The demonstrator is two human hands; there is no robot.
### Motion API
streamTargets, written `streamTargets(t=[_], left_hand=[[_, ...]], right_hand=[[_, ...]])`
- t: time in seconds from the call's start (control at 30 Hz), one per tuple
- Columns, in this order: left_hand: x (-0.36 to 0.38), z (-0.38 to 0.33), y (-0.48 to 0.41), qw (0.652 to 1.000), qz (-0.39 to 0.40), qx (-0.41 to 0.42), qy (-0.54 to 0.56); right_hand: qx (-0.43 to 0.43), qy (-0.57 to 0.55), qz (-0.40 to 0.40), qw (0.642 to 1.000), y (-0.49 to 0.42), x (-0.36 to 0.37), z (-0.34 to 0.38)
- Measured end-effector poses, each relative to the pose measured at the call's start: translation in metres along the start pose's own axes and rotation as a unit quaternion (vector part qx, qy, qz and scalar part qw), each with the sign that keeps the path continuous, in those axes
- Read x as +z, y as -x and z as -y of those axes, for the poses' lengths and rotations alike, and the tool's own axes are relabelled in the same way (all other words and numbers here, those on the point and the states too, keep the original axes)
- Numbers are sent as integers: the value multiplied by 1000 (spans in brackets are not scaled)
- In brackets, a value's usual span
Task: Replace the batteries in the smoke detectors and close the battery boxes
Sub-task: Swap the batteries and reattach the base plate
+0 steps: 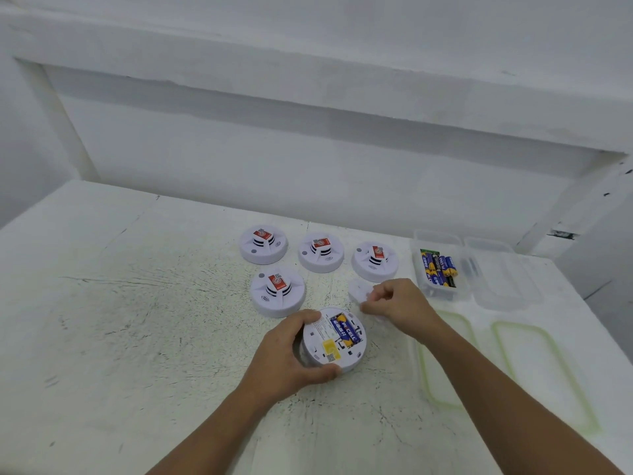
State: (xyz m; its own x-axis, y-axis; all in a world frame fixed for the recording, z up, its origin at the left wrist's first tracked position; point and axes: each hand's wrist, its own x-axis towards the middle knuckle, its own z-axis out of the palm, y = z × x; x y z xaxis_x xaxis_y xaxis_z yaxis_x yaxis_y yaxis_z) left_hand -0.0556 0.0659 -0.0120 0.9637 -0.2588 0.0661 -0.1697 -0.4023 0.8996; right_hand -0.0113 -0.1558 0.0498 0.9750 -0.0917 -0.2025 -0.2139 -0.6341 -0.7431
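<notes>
Down on the white bench (144, 303), the left hand (291, 354) holds a round white smoke detector (334, 339) lying upside down, with its fingers wrapped around the left edge. Its battery box is open, and blue and yellow batteries (344, 329) sit inside it. The right hand (400, 305) is just beside the detector, up and to the right, with its fingers pinched on a small white cover (361, 289) that rests on the bench. 4 more smoke detectors sit right side up behind the hands: 3 in a row (263, 244) (321, 252) (375, 260) and 1 (277, 291) closer, near the left hand. Each has a red sticker on top. To the right is a clear plastic box (419, 241) with more blue and yellow batteries (439, 268) in it. Another clear box (503, 272) sits beside it. 2 clear lids with green rims (544, 371) lie flat on the bench, nearer the person.
</notes>
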Motion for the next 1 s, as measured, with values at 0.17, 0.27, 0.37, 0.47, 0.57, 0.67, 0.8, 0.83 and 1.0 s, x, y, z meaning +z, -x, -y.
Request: streamTargets(t=[0.17,0.27,0.37,0.47,0.57,0.67,0.8,0.83,1.0], left_hand=[[0,-1,-1,1000,3,-8,-9],[0,0,-2,1000,6,-12,-5],[-1,0,-1,1000,6,-12,0],[-1,-3,-1,1000,9,-1,5],[-1,-6,-1,1000,3,-8,10],[-1,-6,0,1000,0,-21,11],[-1,-8,0,999,-2,-32,10],[-1,-9,0,999,-3,-33,12],[-2,-12,1,1000,1,-18,14]], right_hand=[[-54,11,38,998,10,-12,10],[-109,76,95,986,15,-13,16],[-159,163,152,962,23,-11,21],[-227,232,201,925,29,-7,23],[-270,282,226,892,28,-2,22],[-284,318,244,871,25,2,23],[-280,336,260,861,21,2,25],[-283,338,261,859,20,2,25],[-300,350,265,847,18,0,28]])
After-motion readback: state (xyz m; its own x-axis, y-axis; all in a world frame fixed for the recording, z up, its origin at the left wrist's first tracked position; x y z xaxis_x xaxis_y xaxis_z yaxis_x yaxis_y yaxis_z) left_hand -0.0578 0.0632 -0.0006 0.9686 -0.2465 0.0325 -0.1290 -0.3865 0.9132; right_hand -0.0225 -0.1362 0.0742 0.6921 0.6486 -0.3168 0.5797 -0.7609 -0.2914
